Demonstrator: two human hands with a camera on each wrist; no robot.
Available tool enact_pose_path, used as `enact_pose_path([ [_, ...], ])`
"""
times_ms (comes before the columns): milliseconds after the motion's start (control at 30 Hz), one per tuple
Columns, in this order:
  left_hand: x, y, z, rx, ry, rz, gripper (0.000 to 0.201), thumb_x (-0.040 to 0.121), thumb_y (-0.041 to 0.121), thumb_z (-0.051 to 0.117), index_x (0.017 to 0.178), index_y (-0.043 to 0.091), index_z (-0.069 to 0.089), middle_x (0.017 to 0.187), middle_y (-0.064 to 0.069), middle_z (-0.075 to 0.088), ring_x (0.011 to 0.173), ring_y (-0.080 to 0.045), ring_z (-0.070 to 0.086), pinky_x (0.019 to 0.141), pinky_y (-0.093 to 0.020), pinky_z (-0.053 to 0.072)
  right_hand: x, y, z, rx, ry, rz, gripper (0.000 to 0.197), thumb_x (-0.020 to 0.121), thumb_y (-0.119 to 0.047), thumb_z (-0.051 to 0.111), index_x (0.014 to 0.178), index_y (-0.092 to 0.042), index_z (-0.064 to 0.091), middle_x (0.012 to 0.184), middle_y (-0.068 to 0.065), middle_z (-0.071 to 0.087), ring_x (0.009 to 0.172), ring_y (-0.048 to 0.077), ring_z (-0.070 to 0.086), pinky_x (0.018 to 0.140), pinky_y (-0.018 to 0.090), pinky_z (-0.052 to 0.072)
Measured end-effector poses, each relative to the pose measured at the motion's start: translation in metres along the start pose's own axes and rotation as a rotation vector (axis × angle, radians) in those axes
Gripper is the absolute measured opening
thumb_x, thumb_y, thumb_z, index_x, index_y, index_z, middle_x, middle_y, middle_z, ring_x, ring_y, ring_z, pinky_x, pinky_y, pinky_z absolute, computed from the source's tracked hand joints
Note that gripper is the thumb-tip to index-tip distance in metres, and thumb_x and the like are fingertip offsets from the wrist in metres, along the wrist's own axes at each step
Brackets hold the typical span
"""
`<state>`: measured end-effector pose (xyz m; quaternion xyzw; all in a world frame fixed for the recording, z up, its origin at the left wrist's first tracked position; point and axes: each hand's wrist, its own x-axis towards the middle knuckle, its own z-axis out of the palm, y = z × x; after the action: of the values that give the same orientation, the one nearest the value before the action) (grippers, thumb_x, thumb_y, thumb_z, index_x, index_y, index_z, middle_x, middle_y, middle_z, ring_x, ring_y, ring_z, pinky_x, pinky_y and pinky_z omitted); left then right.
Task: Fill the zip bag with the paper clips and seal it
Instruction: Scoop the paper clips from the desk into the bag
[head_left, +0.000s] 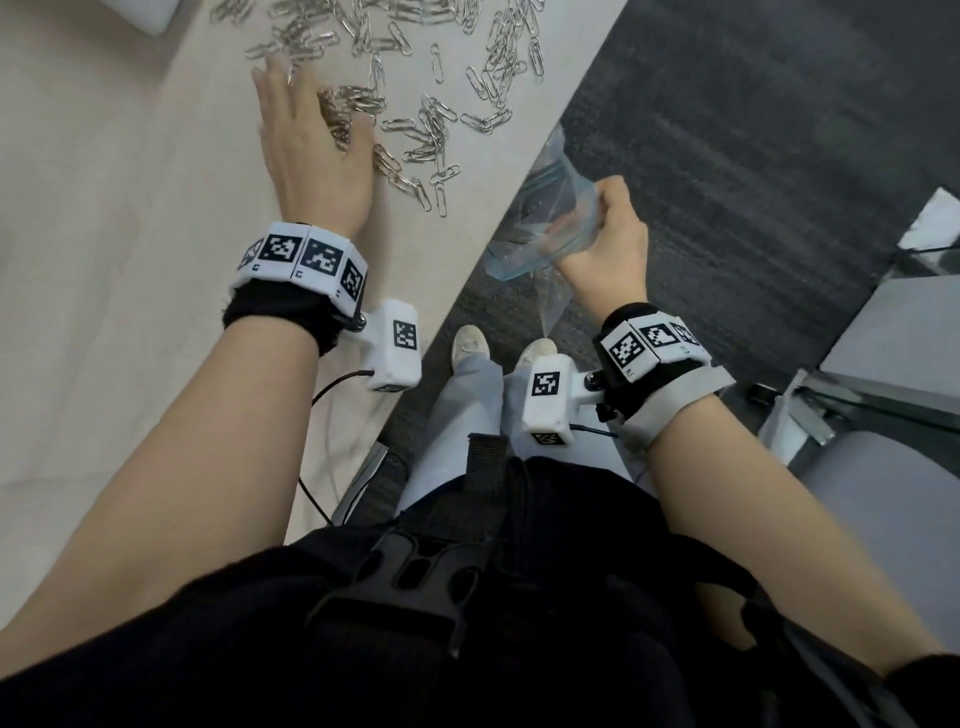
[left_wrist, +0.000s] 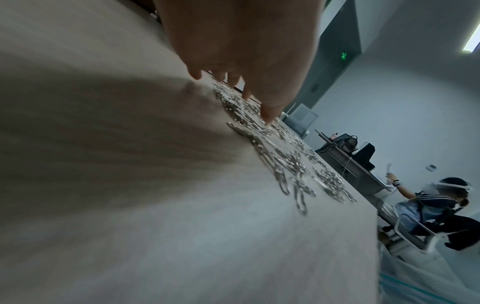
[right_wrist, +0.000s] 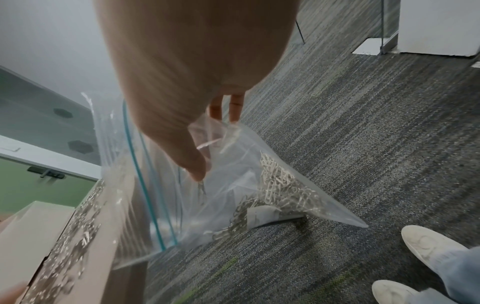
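Silver paper clips (head_left: 431, 119) lie scattered over the beige table (head_left: 156, 182). My left hand (head_left: 311, 124) lies flat on them with fingers straight, its right side against a small heap. In the left wrist view the left hand (left_wrist: 233, 88) reaches down to the paper clips (left_wrist: 285, 164). My right hand (head_left: 608, 218) grips the clear zip bag (head_left: 540, 208) by its blue-striped mouth, just below the table's right edge. In the right wrist view the right hand (right_wrist: 207, 144) pinches the zip bag (right_wrist: 233, 205), whose mouth is open, and a pile of clips (right_wrist: 283, 185) lies in its lower corner.
Grey carpet (head_left: 727, 156) runs right of the table edge. My shoes (head_left: 472, 343) stand below the bag. A chair and glass panel (head_left: 883, 338) are at the right. Another person sits at a far desk (left_wrist: 428, 205). A white object (head_left: 140, 13) sits at the table's far left.
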<state>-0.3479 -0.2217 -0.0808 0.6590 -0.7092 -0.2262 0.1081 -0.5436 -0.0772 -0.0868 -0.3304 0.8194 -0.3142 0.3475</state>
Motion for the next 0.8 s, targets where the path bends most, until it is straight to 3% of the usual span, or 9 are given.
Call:
enact_pose_path([
  [100, 0.021, -0.007, -0.003, 0.004, -0.017, -0.03, 0.062, 0.094, 0.035, 0.041, 0.145, 0.006, 0.021, 0.156, -0.018, 0.006, 0.146, -0.031, 0.002, 0.12, -0.038, 0.006, 0.004, 0.0, 0.006, -0.007, 0.022, 0.023, 0.038, 0.079, -0.024, 0.067, 0.076, -0.038, 0.032, 0.087, 0.008, 0.066, 0.08, 0.025, 0.061, 0.084, 0.051, 0.052],
  [200, 0.043, -0.013, -0.008, 0.031, -0.005, -0.019, 0.063, 0.092, 0.034, 0.042, 0.145, 0.007, 0.022, 0.157, -0.017, 0.005, 0.146, -0.03, 0.002, 0.119, -0.04, 0.005, 0.005, 0.003, 0.017, -0.012, 0.069, 0.045, 0.034, 0.078, -0.027, 0.068, 0.083, -0.033, 0.035, 0.09, 0.011, 0.067, 0.086, 0.033, 0.063, 0.088, 0.056, 0.05],
  [300, 0.062, -0.017, -0.014, 0.076, -0.007, -0.012, 0.066, 0.092, 0.038, 0.04, 0.147, 0.009, 0.017, 0.157, -0.017, 0.002, 0.146, -0.031, 0.001, 0.118, -0.045, 0.003, 0.007, 0.003, 0.025, -0.026, 0.092, 0.078, 0.037, 0.078, -0.025, 0.069, 0.082, -0.035, 0.034, 0.091, 0.01, 0.068, 0.089, 0.034, 0.064, 0.09, 0.055, 0.05],
  [400, 0.074, -0.016, -0.014, 0.147, -0.066, -0.02, 0.067, 0.094, 0.042, 0.034, 0.149, 0.013, 0.007, 0.157, -0.016, -0.002, 0.146, -0.032, -0.003, 0.117, -0.05, -0.001, 0.009, 0.001, 0.028, -0.016, 0.11, 0.099, 0.032, 0.077, -0.023, 0.066, 0.086, -0.03, 0.036, 0.092, 0.012, 0.068, 0.09, 0.033, 0.063, 0.09, 0.055, 0.05],
  [567, 0.064, -0.011, -0.009, 0.192, -0.166, 0.051, 0.068, 0.095, 0.048, 0.027, 0.149, 0.016, 0.0, 0.157, -0.017, -0.007, 0.145, -0.034, -0.009, 0.115, -0.054, -0.008, 0.013, -0.005, 0.036, -0.032, 0.126, 0.128, 0.031, 0.077, -0.025, 0.059, 0.08, -0.04, 0.032, 0.093, 0.01, 0.068, 0.09, 0.033, 0.064, 0.087, 0.055, 0.052],
  [733, 0.032, 0.0, 0.0, 0.18, -0.266, 0.114, 0.067, 0.097, 0.049, 0.025, 0.148, 0.016, -0.004, 0.156, -0.015, -0.012, 0.144, -0.033, -0.013, 0.114, -0.053, -0.01, 0.01, -0.008, 0.038, -0.026, 0.134, 0.109, 0.028, 0.078, -0.029, 0.057, 0.079, -0.039, 0.032, 0.093, 0.011, 0.068, 0.088, 0.033, 0.063, 0.089, 0.055, 0.051],
  [800, 0.021, 0.003, 0.001, 0.157, -0.289, 0.15, 0.064, 0.098, 0.045, 0.028, 0.149, 0.016, 0.002, 0.157, -0.014, -0.009, 0.144, -0.033, -0.012, 0.115, -0.051, -0.01, 0.009, -0.007, 0.037, -0.031, 0.131, 0.095, 0.022, 0.076, -0.034, 0.053, 0.079, -0.038, 0.032, 0.094, 0.012, 0.067, 0.088, 0.035, 0.063, 0.087, 0.056, 0.051],
])
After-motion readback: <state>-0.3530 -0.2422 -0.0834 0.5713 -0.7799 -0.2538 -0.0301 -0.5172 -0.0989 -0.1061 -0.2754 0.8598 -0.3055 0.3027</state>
